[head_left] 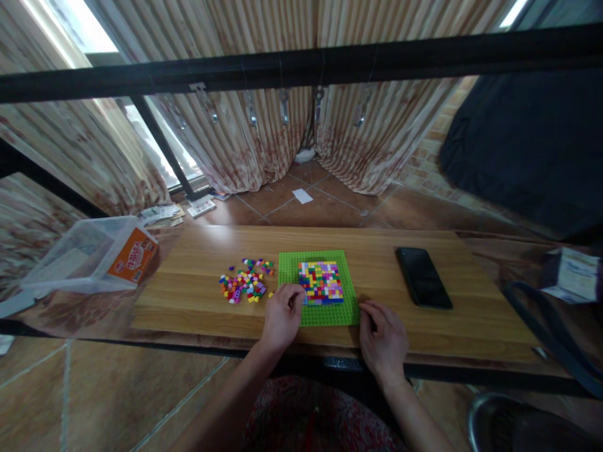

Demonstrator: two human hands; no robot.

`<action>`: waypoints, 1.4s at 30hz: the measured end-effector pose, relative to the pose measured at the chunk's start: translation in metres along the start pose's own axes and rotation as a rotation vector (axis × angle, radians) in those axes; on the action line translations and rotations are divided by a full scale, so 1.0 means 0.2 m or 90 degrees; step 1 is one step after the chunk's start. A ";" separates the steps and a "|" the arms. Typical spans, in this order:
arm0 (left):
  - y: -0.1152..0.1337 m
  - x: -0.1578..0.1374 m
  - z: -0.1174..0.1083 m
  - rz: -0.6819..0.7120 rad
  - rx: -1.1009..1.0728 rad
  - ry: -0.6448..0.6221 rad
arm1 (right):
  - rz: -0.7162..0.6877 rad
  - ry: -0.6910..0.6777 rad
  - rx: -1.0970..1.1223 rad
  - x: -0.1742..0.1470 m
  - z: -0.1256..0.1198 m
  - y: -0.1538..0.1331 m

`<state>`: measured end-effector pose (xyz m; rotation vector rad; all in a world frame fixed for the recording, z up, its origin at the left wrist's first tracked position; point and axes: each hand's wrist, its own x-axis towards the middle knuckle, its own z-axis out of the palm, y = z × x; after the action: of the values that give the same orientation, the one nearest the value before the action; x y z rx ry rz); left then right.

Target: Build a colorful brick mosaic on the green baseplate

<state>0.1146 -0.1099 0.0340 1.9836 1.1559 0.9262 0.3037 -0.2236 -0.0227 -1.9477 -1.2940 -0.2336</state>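
Observation:
A green studded baseplate (351,314) lies on the wooden table, bearing a block of small toy bricks (323,281) in many colours. My left hand (283,317) is over the baseplate's left side, its thumb and fingers pinched together at the lower left corner of the brick block. Anything between those fingertips is too small or hidden to make out. At the baseplate's right edge rests my right hand (385,342), fingers curled and closed, the tips right beside the edge. Whether they grip something is hidden. Left of the baseplate, loose bricks (242,284) are scattered in a pile.
A black smartphone (424,278) lies on the right of the wooden table (188,263). A clear plastic box (89,251) with an orange label stands beyond the table's left end. A black metal bar (301,70) crosses in front of the curtains. A metal bowl (490,414) is at lower right.

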 end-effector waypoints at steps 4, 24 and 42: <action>0.00 -0.01 0.00 -0.003 -0.014 0.000 | -0.002 0.001 -0.004 0.00 0.00 0.00; -0.05 0.13 0.05 -0.304 -0.208 0.027 | -0.022 -0.025 -0.020 -0.01 0.02 0.03; -0.26 -0.23 -0.38 -0.190 0.029 0.139 | -0.065 -0.015 -0.064 -0.02 0.02 0.05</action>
<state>0.0125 -0.1164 0.0218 1.7118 1.5576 0.9818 0.3093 -0.2253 -0.0318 -1.9747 -1.4228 -0.3331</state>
